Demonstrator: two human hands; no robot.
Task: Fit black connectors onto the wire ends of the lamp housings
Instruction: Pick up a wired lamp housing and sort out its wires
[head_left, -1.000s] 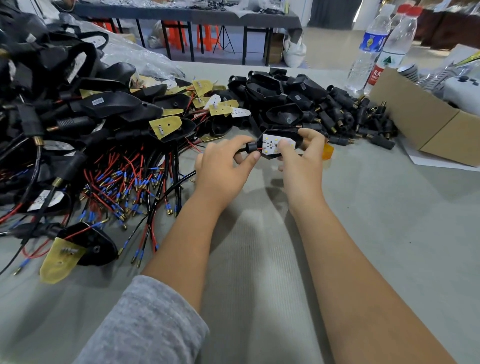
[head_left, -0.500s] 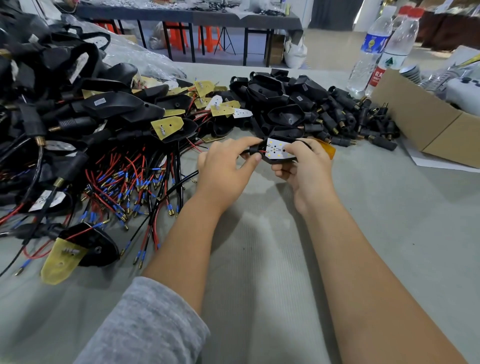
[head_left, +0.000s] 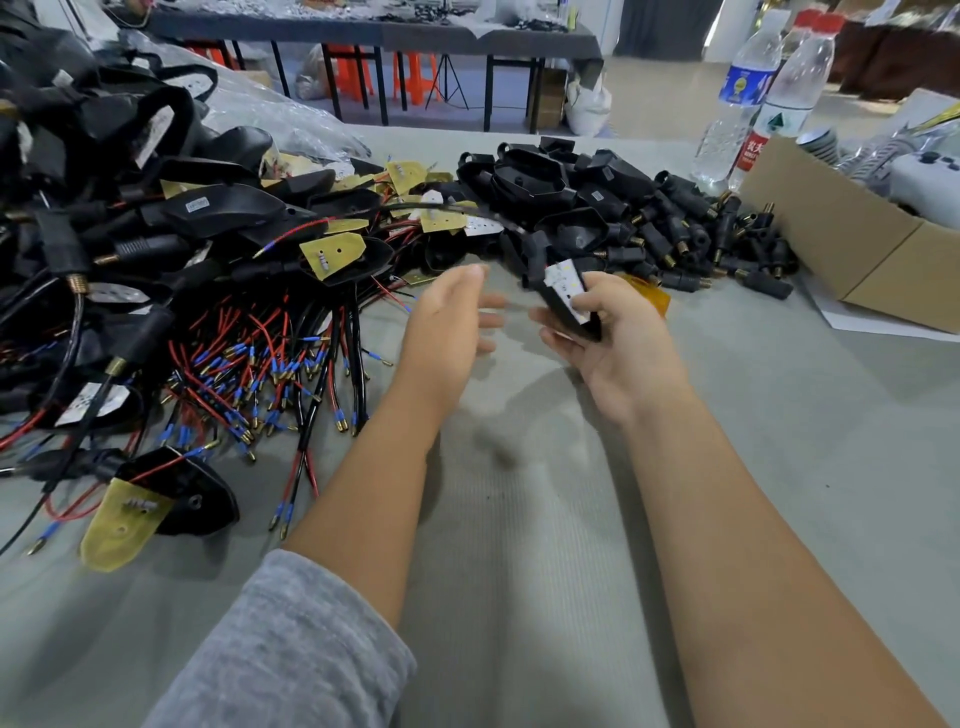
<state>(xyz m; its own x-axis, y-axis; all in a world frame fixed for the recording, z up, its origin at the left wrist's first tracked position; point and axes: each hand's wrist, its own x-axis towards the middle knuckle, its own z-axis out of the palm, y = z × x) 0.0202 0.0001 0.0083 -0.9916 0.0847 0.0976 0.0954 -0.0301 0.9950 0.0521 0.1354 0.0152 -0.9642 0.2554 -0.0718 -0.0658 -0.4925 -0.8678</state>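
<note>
Right hand holds one lamp housing above the surface; left hand free beside it.

The right hand (head_left: 618, 338) has its fingers curled round a black plastic lamp housing (head_left: 569, 299) with a white LED board, a black connector (head_left: 535, 249) on its upper end. The left hand (head_left: 447, 322), blurred, has relaxed fingers grasping nothing. Risk, as I judge it: the smooth, angular shell could slip, or its lead could snag the tangled red and black wires (head_left: 270, 364) with blue-sleeved brass tips, just left on the ribbed grey surface (head_left: 519, 545). Loose connectors (head_left: 701, 244) are piled behind.
</note>
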